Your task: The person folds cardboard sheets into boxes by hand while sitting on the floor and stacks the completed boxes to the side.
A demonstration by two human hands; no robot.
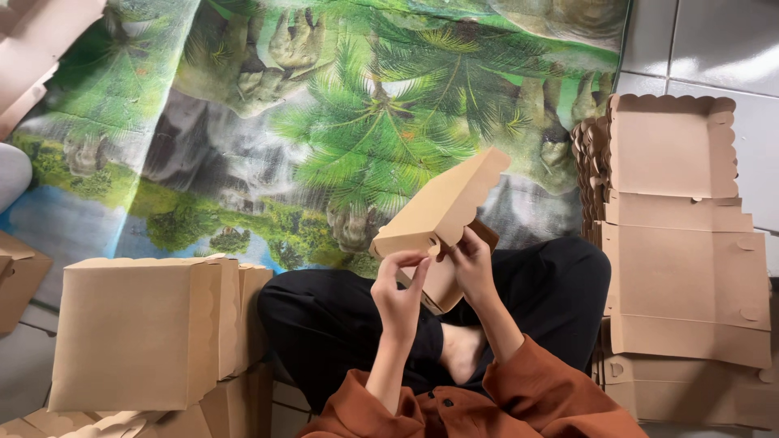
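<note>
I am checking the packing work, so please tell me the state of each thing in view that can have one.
Box in the hands: partly folded, lid open, lifted above the lap.
Left hand: fingers pinching the box's front corner.
Right hand: gripping the box from below.
Folded boxes: closed, stacked at the person's left.
Flat box blanks: unfolded, piled at the person's right.
Printed mat: spread out on the floor.

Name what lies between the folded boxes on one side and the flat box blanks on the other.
In the head view, the seated person's crossed legs and both hands, left and right, holding a half-folded box.
</note>
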